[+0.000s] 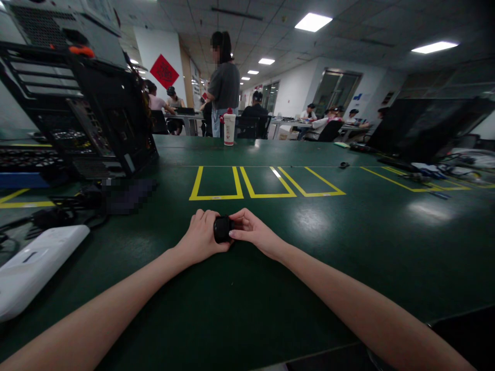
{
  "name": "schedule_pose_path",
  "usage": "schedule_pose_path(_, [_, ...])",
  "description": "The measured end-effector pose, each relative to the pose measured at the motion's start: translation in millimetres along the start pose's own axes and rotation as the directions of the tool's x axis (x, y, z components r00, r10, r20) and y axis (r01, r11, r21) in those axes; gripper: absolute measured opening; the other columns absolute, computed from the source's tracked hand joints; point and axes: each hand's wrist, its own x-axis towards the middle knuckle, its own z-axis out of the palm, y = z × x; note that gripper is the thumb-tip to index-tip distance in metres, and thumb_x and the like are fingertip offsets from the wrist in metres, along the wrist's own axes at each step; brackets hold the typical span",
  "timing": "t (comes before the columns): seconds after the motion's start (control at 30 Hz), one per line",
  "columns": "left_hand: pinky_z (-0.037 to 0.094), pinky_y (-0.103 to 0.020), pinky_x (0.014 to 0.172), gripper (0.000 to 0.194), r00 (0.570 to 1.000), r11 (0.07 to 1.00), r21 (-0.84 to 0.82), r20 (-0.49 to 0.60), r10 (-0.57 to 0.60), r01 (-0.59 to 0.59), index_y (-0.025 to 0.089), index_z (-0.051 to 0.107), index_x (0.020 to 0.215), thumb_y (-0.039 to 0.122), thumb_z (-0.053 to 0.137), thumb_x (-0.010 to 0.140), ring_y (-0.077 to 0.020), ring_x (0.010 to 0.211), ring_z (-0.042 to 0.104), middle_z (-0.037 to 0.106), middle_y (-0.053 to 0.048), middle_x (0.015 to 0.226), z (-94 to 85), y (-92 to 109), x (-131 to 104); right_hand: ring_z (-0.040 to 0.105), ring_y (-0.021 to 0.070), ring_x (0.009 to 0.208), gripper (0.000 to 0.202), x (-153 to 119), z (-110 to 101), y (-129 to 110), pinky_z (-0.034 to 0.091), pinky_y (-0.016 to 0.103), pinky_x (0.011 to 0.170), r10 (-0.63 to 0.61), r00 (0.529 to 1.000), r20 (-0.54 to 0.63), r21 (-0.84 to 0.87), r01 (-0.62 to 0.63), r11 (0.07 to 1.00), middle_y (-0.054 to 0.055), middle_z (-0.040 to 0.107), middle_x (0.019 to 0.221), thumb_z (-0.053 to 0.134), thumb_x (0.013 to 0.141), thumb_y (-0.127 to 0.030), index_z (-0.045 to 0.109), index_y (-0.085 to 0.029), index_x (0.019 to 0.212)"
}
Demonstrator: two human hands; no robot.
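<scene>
A small black object (pixel 221 230) is held between my two hands, over the green table (pixel 232 288) and just in front of the yellow tape outlines (pixel 216 197). My left hand (pixel 201 238) wraps round its left side, with the thumb beneath. From the right, my right hand (pixel 253 233) grips its right end between thumb and fingers. The fingertips of both hands partly cover the object, and its exact kind is too small to tell.
An open black computer case (pixel 88 108) stands at the left, near cables and a white device (pixel 42 268). A white cup (pixel 229 129) stands at the far edge. A dark monitor (pixel 429 129) is at the right. Several people are in the background.
</scene>
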Motion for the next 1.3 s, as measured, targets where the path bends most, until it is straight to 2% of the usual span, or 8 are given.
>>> schedule_pose_path(0.1, [0.039, -0.037, 0.069, 0.049, 1.000, 1.000, -0.010, -0.004, 0.002, -0.003, 0.015, 0.047, 0.097, 0.050, 0.059, 0.064, -0.0237, 0.082, 0.044, 0.051, -0.008, 0.093, -0.2, -0.8, 0.0, 0.051, 0.0182, 0.100, 0.029, 0.3, 0.6, 0.7, 0.041, 0.039, 0.089, -0.001, 1.000, -0.021, -0.010, 0.001, 1.000, 0.002, 0.053, 0.101, 0.064, 0.071, -0.023, 0.050, -0.022, 0.096])
schedule_pose_path(0.27, [0.039, -0.037, 0.070, 0.051, 1.000, 1.000, 0.011, -0.016, 0.010, -0.009, 0.014, 0.046, 0.098, 0.049, 0.060, 0.064, -0.0236, 0.082, 0.044, 0.051, -0.008, 0.093, 2.2, -1.8, -0.3, 0.050, 0.0187, 0.104, 0.039, 0.8, 0.2, 2.8, 0.039, 0.041, 0.091, 0.011, 1.000, -0.027, -0.029, -0.012, 0.999, 0.003, 0.052, 0.105, 0.062, 0.072, -0.023, 0.047, -0.026, 0.108])
schedule_pose_path(0.47, [0.038, -0.037, 0.069, 0.050, 0.999, 0.998, 0.064, -0.034, 0.027, -0.024, 0.013, 0.046, 0.097, 0.046, 0.061, 0.062, -0.0238, 0.081, 0.044, 0.051, -0.009, 0.091, 4.3, -1.4, 0.0, 0.050, 0.0178, 0.103, 0.039, 2.0, -1.2, 1.8, 0.038, 0.038, 0.092, -0.011, 1.000, 0.023, -0.006, 0.012, 1.000, 0.002, 0.053, 0.101, 0.069, 0.065, -0.018, 0.049, -0.022, 0.098])
schedule_pose_path(0.63, [0.038, -0.036, 0.070, 0.050, 0.999, 0.999, 0.029, -0.042, 0.031, -0.030, 0.014, 0.046, 0.097, 0.049, 0.060, 0.064, -0.0236, 0.081, 0.044, 0.051, -0.008, 0.091, 3.5, -2.5, -0.8, 0.051, 0.0180, 0.099, 0.029, 1.0, -0.5, 1.8, 0.040, 0.039, 0.089, -0.005, 1.000, -0.012, -0.028, 0.004, 1.000, 0.003, 0.054, 0.100, 0.063, 0.072, -0.026, 0.050, -0.022, 0.097])
schedule_pose_path(0.83, [0.038, -0.037, 0.070, 0.051, 0.999, 1.000, 0.006, -0.027, 0.024, -0.024, 0.015, 0.046, 0.097, 0.050, 0.060, 0.063, -0.0237, 0.082, 0.044, 0.051, -0.008, 0.091, 3.3, -3.3, 0.9, 0.049, 0.0182, 0.105, 0.036, 1.7, -1.0, 4.6, 0.037, 0.040, 0.094, 0.023, 0.999, -0.030, -0.043, -0.024, 0.999, 0.004, 0.052, 0.106, 0.062, 0.073, -0.025, 0.048, -0.022, 0.106])
schedule_pose_path(1.07, [0.037, -0.037, 0.072, 0.049, 0.999, 0.999, -0.006, -0.004, 0.042, -0.042, 0.016, 0.045, 0.098, 0.045, 0.061, 0.062, -0.0239, 0.083, 0.044, 0.051, -0.008, 0.093, 1.2, -4.4, 1.0, 0.050, 0.0178, 0.104, 0.043, 0.1, -0.5, 0.9, 0.037, 0.040, 0.094, -0.012, 0.999, 0.031, -0.019, 0.013, 1.000, 0.002, 0.053, 0.104, 0.069, 0.065, -0.017, 0.047, -0.022, 0.101])
schedule_pose_path(1.23, [0.038, -0.036, 0.070, 0.050, 0.999, 0.999, -0.025, -0.003, 0.044, -0.044, 0.016, 0.045, 0.097, 0.049, 0.061, 0.063, -0.0232, 0.082, 0.044, 0.051, -0.007, 0.094, 1.4, -4.2, 0.6, 0.051, 0.0177, 0.102, 0.028, -0.8, 1.8, -1.0, 0.038, 0.040, 0.092, 0.007, 1.000, -0.031, -0.045, -0.008, 0.999, 0.004, 0.054, 0.102, 0.060, 0.074, -0.026, 0.049, -0.021, 0.099])
schedule_pose_path(1.3, [0.037, -0.036, 0.071, 0.050, 0.999, 0.999, -0.024, -0.012, 0.045, -0.045, 0.016, 0.045, 0.097, 0.049, 0.061, 0.063, -0.0233, 0.083, 0.044, 0.051, -0.007, 0.094, 2.8, -4.6, 0.5, 0.051, 0.0174, 0.102, 0.029, -0.1, 2.5, -0.5, 0.037, 0.039, 0.093, 0.012, 0.999, -0.049, -0.046, -0.014, 0.999, 0.004, 0.054, 0.102, 0.060, 0.075, -0.026, 0.049, -0.021, 0.101])
